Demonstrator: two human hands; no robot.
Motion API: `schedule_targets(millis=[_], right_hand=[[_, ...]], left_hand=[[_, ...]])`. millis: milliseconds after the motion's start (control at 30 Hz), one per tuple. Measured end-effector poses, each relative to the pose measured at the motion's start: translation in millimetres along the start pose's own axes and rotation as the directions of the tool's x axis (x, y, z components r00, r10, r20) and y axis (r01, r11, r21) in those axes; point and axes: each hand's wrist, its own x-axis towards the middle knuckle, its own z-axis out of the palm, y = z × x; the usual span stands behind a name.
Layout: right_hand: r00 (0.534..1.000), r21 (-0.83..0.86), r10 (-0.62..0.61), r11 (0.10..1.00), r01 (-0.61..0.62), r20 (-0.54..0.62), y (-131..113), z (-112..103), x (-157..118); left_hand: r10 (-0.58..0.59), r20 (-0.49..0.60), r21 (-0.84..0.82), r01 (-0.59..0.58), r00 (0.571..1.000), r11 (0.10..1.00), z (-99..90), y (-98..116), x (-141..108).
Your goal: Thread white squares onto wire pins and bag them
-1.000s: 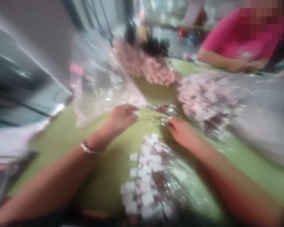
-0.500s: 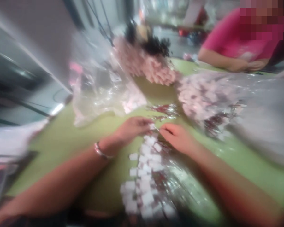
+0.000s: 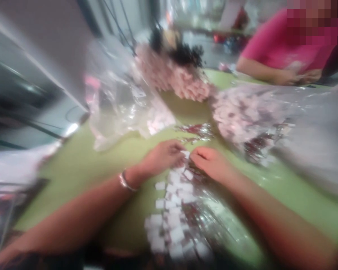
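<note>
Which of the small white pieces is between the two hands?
The piece held by the left hand, beside the right hand; the others lie in the loose pile nearer the person.

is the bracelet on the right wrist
No, the silvery bracelet is on the left wrist, below the left hand.

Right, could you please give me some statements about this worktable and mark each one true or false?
1. The left hand holds a small white piece close to the right hand. True.
2. The silvery bracelet is on the right wrist. False: it is on the left.
3. The tabletop is blue. False: it is green.
4. The cluster of white pieces is nearer the camera than the hands. True.
5. The person across the table wears a pink top. True.
</note>
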Motion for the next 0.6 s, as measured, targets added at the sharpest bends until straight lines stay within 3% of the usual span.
schedule_targets(millis=[233,433,600], right_hand=[[0.993,-0.094,-0.1,0.991,0.094,-0.061,3.1,11.5,3.2],[0.998,-0.103,0.008,0.995,-0.001,0.07,1.2,-0.7,0.9],[0.991,-0.179,-0.11,0.976,0.123,0.08,9.1,1.8,1.5]], left_hand=[[0.007,-0.039,-0.006,-0.007,0.999,1.0,3.4,-3.1,-1.6],[0.028,-0.039,-0.003,-0.028,0.999,1.0,1.2,-1.3,-2.1],[0.016,-0.031,0.029,-0.015,0.999,0.999,1.0,-2.6,-3.0]])
